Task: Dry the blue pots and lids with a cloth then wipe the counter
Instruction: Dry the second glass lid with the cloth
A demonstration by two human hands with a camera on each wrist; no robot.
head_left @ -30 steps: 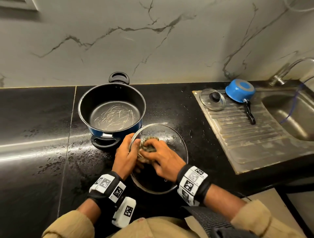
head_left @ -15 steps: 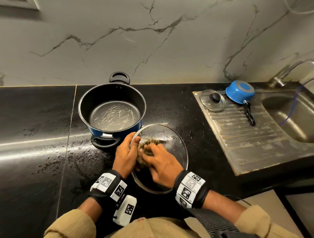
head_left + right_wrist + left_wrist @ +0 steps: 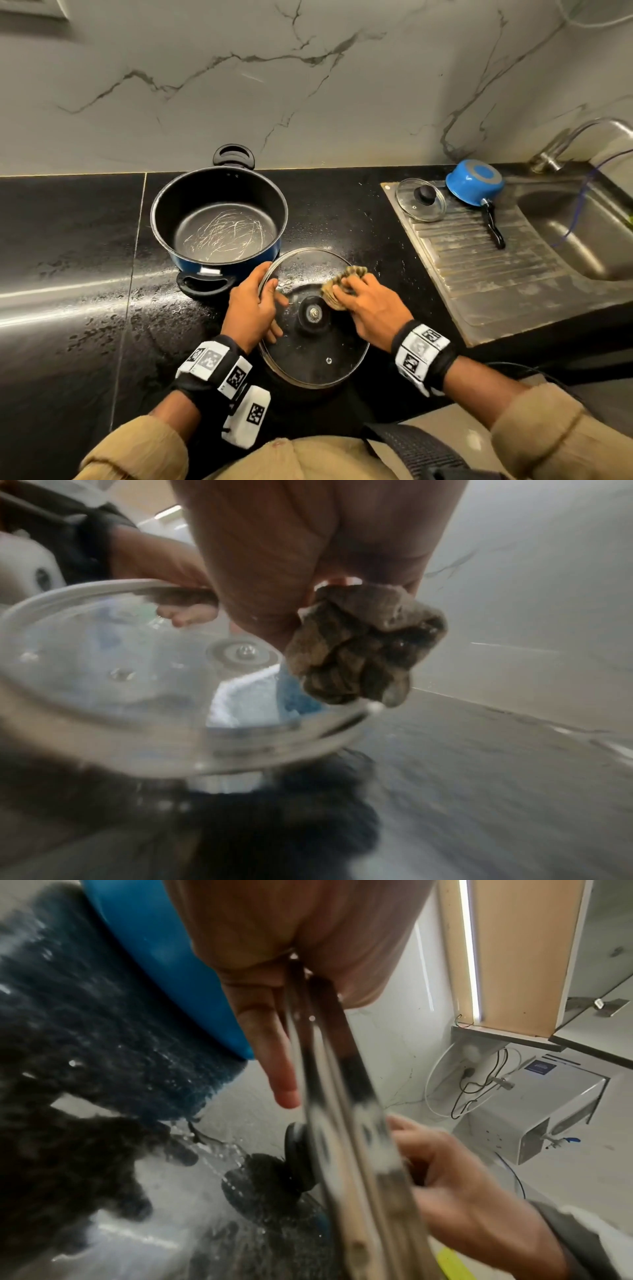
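At counter (image 3: pixel 68 308) front edge: large glass lid (image 3: pixel 315 363) gripped on its nine-o'clock rim by left hand (image 3: pixel 253 308), thumb over, fingers beneath. Crumpled cloth (image 3: pixel 344 281) bunched in right hand (image 3: pixel 373 308), pressed at one o'clock. Big blue pot (image 3: pixel 219 219) just beside, eleven o'clock. Lid's knob (image 3: pixel 294 1153) underneath, seen by left wrist only.

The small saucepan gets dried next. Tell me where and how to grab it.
Take the small blue saucepan by its black handle. It sits upside down on the draining board, and the handle sticks out toward the person, free of the small glass lid beside it. Coming from the near side with the right hand looks easiest.
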